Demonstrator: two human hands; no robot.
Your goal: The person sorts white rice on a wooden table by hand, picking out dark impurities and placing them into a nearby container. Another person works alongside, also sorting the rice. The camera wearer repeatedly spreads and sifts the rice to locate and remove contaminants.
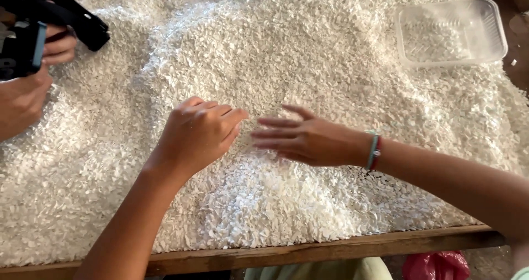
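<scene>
Both hands low over the white flakes [308, 65], which cover the wooden worktop [330, 249]. Left hand [198, 134] loosely curled, knuckles up, grasping nothing visible. Right hand [308, 141] flat, fingers [275, 131] extended, empty. My take: sweep shallow and keep flakes off the front edge. Clear plastic tray [498, 35] sits far right; another person's hands [22, 92] hold a black device [60, 12] at left.

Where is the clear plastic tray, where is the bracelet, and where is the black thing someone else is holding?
clear plastic tray [498, 29], head view, on its right rim.
bracelet [374, 152], head view, on the band at the right wrist.
black device [82, 23], head view, on its dark body.
</scene>
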